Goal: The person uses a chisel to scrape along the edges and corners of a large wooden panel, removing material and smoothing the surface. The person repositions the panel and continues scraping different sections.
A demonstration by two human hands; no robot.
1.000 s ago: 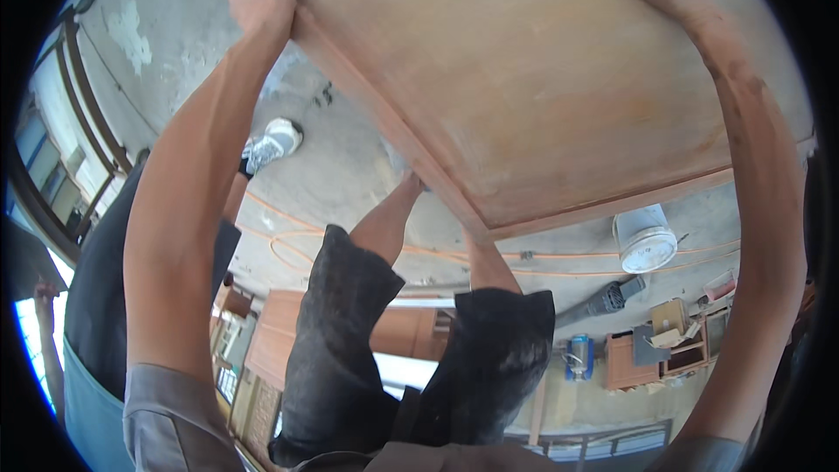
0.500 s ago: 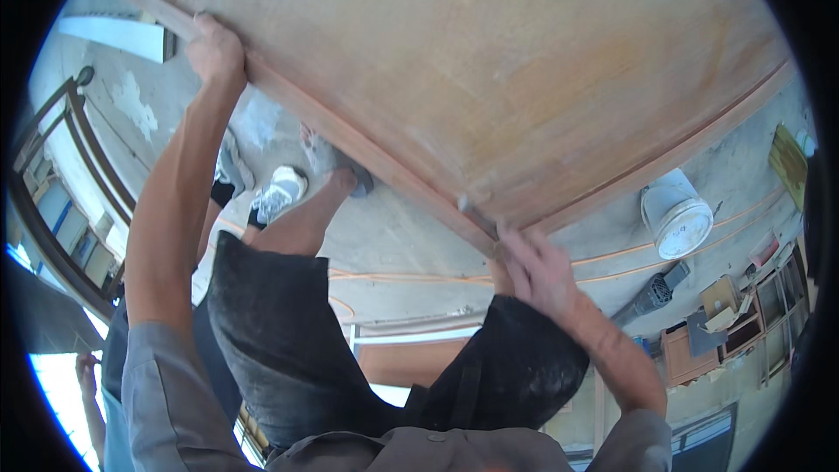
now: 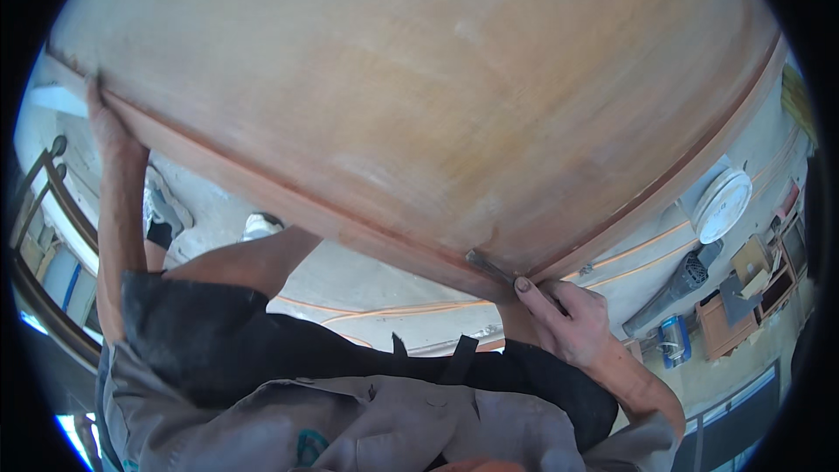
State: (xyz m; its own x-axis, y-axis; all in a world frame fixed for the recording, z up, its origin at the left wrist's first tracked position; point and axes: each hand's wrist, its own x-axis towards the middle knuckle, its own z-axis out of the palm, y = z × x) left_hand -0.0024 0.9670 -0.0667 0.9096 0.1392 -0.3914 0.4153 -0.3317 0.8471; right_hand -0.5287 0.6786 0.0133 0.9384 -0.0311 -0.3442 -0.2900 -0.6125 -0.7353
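Observation:
A large wooden panel (image 3: 393,96) with a raised reddish frame rail fills the upper part of the view, one corner pointing toward me. At the far left, my left hand (image 3: 116,129) is closed around the rail, its fingertips over the inner edge. My right hand (image 3: 566,319) is closed around a small scraper (image 3: 495,267) at the near corner. The scraper's metal tip lies at the inside of that corner, on the panel face beside the rail. My palm hides most of its handle.
Below the panel, orange cords (image 3: 411,308) run over the concrete floor. A white bucket (image 3: 724,205) stands at the right, near wooden cabinet pieces (image 3: 732,332). A dark metal frame (image 3: 61,297) is at the left. Another person's shoe (image 3: 166,205) shows under the panel.
In the view, the panel appears larger and its near corner lower. My left hand appears farther left and lower. The right hand's fingers have tucked in around the scraper, which now shows more clearly.

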